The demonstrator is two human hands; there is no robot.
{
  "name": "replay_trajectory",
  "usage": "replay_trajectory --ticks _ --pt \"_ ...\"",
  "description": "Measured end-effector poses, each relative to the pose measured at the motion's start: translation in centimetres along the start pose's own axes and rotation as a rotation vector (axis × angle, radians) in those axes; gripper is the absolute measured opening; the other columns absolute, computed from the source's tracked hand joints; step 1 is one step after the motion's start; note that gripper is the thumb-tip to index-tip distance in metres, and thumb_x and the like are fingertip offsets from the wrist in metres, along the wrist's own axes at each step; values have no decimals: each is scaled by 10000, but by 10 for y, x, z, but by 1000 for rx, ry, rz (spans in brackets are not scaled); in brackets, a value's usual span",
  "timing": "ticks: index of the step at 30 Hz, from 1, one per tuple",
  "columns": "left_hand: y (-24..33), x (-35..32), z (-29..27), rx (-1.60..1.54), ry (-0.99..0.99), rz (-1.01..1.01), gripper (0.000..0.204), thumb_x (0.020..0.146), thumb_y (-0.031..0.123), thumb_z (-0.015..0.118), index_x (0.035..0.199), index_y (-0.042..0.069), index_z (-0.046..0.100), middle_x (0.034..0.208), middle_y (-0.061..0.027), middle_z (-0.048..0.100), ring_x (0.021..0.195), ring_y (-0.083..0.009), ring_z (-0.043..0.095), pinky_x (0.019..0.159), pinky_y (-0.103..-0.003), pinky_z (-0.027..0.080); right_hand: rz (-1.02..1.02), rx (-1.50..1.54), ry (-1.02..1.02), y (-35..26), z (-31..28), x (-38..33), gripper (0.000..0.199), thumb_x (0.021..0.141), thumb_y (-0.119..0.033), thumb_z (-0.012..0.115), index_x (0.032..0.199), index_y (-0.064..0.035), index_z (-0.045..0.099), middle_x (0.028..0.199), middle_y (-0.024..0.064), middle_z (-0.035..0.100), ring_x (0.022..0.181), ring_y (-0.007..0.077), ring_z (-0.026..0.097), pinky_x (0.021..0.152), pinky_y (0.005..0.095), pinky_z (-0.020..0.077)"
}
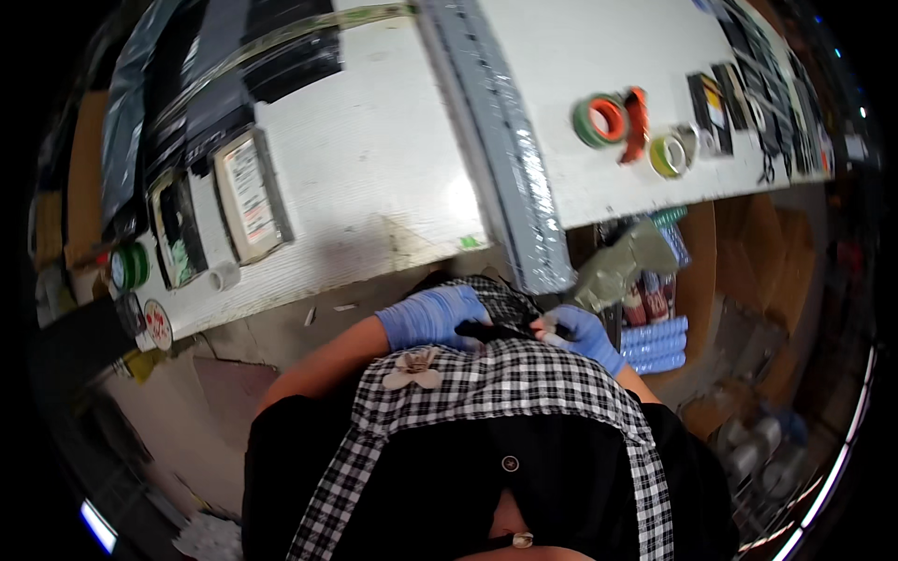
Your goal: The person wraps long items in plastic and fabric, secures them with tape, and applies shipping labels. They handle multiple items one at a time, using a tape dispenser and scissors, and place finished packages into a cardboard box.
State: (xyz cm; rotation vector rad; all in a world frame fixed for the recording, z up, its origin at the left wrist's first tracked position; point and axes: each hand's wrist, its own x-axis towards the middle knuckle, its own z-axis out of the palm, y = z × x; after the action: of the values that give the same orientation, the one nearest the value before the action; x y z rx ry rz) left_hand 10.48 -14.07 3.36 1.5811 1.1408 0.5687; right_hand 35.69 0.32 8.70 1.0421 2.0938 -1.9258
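Note:
My left hand (433, 318), in a blue glove, is closed at the front of the black-and-white checked apron (524, 379). A black strip of cloth (494, 331) runs from its fingers toward the right. My right hand (582, 337), gloved in blue with fingertips showing bare, pinches the other end of that strip. Both hands are low before my waist, just off the table's near edge, and are slightly blurred. The fingers of the left hand are partly hidden, and what the strip belongs to is hard to make out.
A long grey plastic-wrapped bar (500, 140) crosses the white table (374, 140) and juts past its near edge. Tape rolls (599, 120) lie right of it. At left are black wrapped packages (290, 51) and a label-bearing box (251, 196). Blue rolls (655, 346) sit below the table.

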Motion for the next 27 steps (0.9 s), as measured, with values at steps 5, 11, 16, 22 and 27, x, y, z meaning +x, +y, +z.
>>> replay_trajectory --ticks 5,11,16,22,27 --pt "43 23 -2 129 -82 -173 360 773 339 764 977 64 654 941 -107 608 898 -262 599 826 -369 502 -163 -91 -39 17 -6 -23 311 772 -191 805 1035 -86 675 896 61 656 803 194 618 769 310 515" --pt "77 51 34 136 106 -309 310 760 257 800 941 63 640 869 -91 614 789 -220 607 726 -326 515 -333 -288 -22 48 -32 -64 370 766 -237 808 1058 -74 650 926 130 655 853 277 648 790 357 528" --pt "77 64 56 102 99 -292 291 777 242 797 944 67 635 861 -77 611 781 -196 590 716 -292 511 -57 -262 -40 39 -44 -91 370 792 -304 764 1054 -83 627 933 135 652 863 311 641 795 389 515" --pt "89 88 64 39 144 -47 296 778 232 794 982 73 649 951 -82 620 892 -207 606 805 -316 511 -354 -475 282 49 -48 -108 220 777 -216 709 944 -96 632 848 107 632 766 299 625 698 394 501" --pt "123 137 60 172 -147 -257 311 785 296 771 976 65 686 921 -142 666 872 -308 639 791 -390 513 -558 -587 581 60 -34 -100 150 782 -206 692 890 -115 640 769 69 626 681 268 624 572 383 475"
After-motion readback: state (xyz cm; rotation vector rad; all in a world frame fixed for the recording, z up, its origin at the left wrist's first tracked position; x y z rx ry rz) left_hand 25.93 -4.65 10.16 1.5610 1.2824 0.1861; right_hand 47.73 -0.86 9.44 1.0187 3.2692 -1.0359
